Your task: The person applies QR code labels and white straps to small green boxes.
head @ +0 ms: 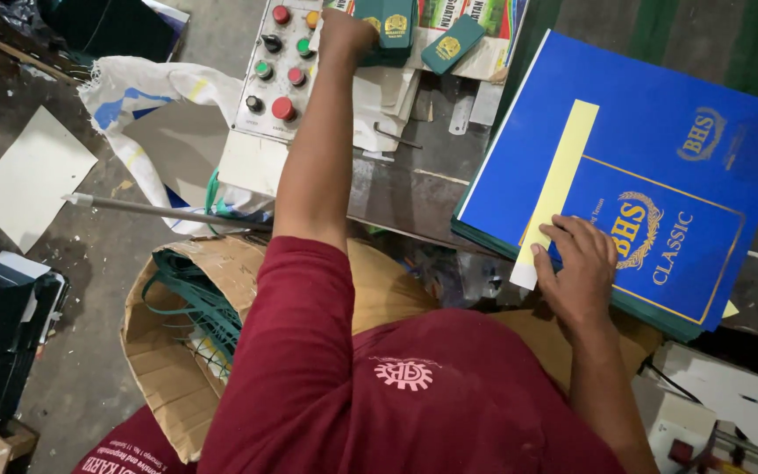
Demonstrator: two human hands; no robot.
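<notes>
My left hand is stretched far forward, its fingers closed on a stack of small dark green printed cards beside a control panel with red, green, black and orange buttons. My right hand lies flat, fingers spread, on the near edge of a stack of large blue printed sheets. A pale yellow paper strip lies across the top blue sheet, and my fingertips touch its lower end. Another small green card lies loose to the right of the held stack.
A cardboard box holding green strip offcuts stands below my left arm. A white woven sack and a metal rod lie left of it. Pale paper rests on the floor. A white device with buttons sits at lower right.
</notes>
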